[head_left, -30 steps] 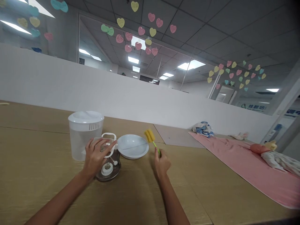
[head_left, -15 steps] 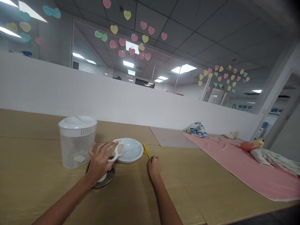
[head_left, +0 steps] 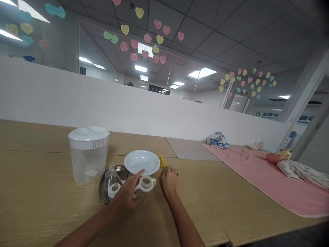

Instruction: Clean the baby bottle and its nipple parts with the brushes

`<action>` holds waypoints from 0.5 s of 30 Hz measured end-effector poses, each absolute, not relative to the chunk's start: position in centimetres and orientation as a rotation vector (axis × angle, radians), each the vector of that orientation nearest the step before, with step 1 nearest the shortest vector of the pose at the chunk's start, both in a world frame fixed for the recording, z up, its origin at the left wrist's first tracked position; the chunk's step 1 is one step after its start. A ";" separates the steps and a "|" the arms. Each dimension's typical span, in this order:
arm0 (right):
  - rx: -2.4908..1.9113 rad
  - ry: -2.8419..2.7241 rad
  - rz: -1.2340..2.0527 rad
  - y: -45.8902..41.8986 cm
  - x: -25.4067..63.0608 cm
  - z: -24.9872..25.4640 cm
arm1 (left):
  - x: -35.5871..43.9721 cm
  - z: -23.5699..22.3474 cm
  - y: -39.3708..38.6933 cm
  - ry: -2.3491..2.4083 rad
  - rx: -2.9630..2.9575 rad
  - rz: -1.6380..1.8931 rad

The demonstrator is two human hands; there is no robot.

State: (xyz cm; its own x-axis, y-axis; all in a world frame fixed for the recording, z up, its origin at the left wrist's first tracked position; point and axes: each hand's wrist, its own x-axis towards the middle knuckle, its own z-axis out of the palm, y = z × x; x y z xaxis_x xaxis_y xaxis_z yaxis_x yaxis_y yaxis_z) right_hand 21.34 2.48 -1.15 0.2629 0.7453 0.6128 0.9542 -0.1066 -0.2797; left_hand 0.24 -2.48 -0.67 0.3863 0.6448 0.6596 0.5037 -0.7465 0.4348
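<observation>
My left hand [head_left: 128, 199] is closed around a clear baby bottle with white handles [head_left: 145, 184], holding it low over the wooden table between a round metal tray [head_left: 102, 188] and my right hand. My right hand [head_left: 169, 179] rests on the table with its fingers curled on the green handle of a yellow sponge brush [head_left: 162, 161], which lies beside a white bowl [head_left: 142, 162]. Small white bottle parts [head_left: 113, 189] and a clear piece sit on the metal tray.
A translucent lidded pitcher [head_left: 88, 154] stands left of the tray. A pink cloth [head_left: 259, 178] covers the table's right side, with a baby doll [head_left: 290, 164] and a bundle of blue and white fabric [head_left: 218, 140] on it. A white partition runs behind the table.
My left hand has carried the bottle from over the metal tray rightward and nearer to me. My right hand lowered the brush from upright to flat on the table.
</observation>
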 end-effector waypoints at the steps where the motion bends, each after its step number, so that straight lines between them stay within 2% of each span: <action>1: -1.850 -1.529 -0.411 2.6 21.3 -1.1 | 0.2 -0.7 -2.5 1.047 2.470 1.285; 5: -1.691 -1.515 -0.266 4.0 21.3 -0.3 | 0.1 -0.6 -2.4 1.088 2.460 1.305; 10: -1.867 -1.602 -0.040 7.3 20.8 2.6 | -1.6 0.7 -1.4 1.095 2.572 1.402; 13: -1.954 -1.665 0.009 9.3 20.2 3.9 | -3.4 1.9 -0.3 1.408 2.525 1.398; 15: -2.021 -1.697 0.034 10.2 19.9 4.5 | -4.4 2.5 0.4 1.644 2.546 1.224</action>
